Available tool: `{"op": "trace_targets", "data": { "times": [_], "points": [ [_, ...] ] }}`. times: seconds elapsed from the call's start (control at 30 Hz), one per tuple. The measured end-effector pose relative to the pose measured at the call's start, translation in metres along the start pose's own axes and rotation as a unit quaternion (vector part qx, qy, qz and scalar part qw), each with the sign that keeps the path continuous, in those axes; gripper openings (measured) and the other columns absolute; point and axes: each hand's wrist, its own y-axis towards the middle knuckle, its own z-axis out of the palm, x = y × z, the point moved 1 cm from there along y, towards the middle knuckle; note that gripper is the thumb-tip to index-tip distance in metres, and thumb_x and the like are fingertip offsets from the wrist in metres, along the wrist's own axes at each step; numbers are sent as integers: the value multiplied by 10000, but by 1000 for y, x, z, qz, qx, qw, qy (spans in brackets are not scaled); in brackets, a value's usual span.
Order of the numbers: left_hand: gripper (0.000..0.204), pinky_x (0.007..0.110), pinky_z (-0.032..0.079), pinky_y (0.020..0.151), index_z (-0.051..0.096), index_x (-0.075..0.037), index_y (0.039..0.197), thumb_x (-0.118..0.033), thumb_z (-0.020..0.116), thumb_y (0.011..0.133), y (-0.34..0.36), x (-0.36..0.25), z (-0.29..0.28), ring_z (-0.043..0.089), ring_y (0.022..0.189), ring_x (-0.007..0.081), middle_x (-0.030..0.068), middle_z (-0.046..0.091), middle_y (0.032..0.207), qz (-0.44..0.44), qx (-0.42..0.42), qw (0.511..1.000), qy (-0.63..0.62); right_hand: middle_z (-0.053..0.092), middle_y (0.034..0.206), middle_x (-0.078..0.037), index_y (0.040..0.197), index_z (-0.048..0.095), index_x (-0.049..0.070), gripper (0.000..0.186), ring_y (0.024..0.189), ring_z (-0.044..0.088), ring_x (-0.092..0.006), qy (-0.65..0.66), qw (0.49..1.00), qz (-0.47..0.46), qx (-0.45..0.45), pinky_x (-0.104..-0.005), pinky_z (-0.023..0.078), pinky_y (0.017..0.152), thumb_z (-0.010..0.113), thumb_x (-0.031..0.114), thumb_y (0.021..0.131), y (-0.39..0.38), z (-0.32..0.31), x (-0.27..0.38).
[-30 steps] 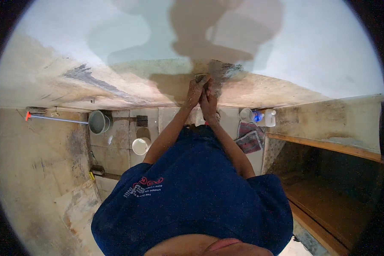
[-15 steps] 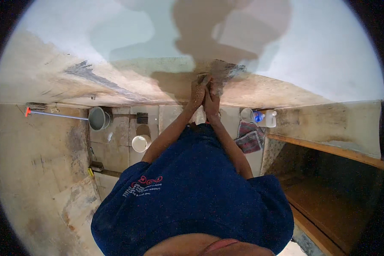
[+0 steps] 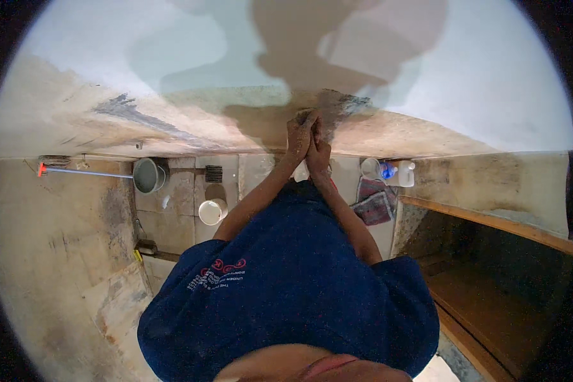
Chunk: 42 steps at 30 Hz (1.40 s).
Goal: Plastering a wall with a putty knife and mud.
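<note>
While both arms reach up toward twelve o'clock, the left hand (image 3: 299, 132) and right hand (image 3: 318, 149) press together, fingers closed against each other, at a dark grey patch (image 3: 340, 108) on the wall; whether they grip anything cannot be told. At nine o'clock of the hands a metal bucket (image 3: 148, 175) sits on the tiled floor (image 3: 178, 210), a white cup (image 3: 212, 211) nearby. At three o'clock stand plastic bottles (image 3: 395, 173).

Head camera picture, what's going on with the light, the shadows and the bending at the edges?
In the head view, light from behind throws the person's large soft shadow on the pale plastered wall, above the left hand and right hand pressed together; fisheye distortion bows the brown wooden ledge and the wall's base line, a black rim rings the picture, and the dark blue shirt fills the lower part.
</note>
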Motion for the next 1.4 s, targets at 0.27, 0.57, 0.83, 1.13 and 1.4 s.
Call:
{"op": "trace_targets", "data": {
  "times": [0.27, 0.57, 0.83, 1.13, 1.4],
  "points": [
    [193, 231, 371, 379, 584, -39, 816, -205, 553, 911, 0, 0, -4, 474, 431, 87, 27, 549, 606, 7, 14, 1000, 7, 582, 569, -99, 697, 601, -96, 473, 582, 512, -116, 16, 996, -57, -66, -336, 401, 516, 583, 335, 892, -9, 2, 19],
    [237, 255, 363, 416, 583, -16, 732, -199, 597, 882, 3, 1, 2, 467, 458, 94, 32, 519, 571, -14, 15, 999, -24, 517, 510, -44, 610, 570, -31, 496, 475, 458, -104, -58, 994, -79, -53, -314, 358, 447, 545, 362, 911, -1, -2, 0],
    [298, 289, 467, 540, 570, -80, 908, -371, 510, 918, 23, 16, -64, 482, 474, 143, 26, 496, 611, -150, 184, 934, -268, 522, 663, -11, 888, 561, 81, 267, 508, 434, -89, 250, 930, 166, 214, -225, 322, 437, 531, 344, 922, -20, -21, 40],
    [600, 323, 509, 668, 545, -39, 1163, -560, 464, 878, 5, 11, -39, 592, 735, 197, 89, 613, 918, -186, 138, 933, -277, 490, 610, -1, 1003, 517, 60, 182, 433, 394, -77, 204, 960, 66, 179, -221, 317, 398, 557, 218, 923, -41, -25, 44],
    [316, 244, 487, 630, 646, -42, 1004, -329, 561, 900, -10, -13, -13, 584, 703, 118, 27, 636, 847, -161, 56, 985, 42, 431, 551, 34, 956, 533, 73, 236, 403, 357, -46, 140, 982, 83, 99, -215, 273, 358, 490, 304, 958, -38, -19, 40]
  ]
}}
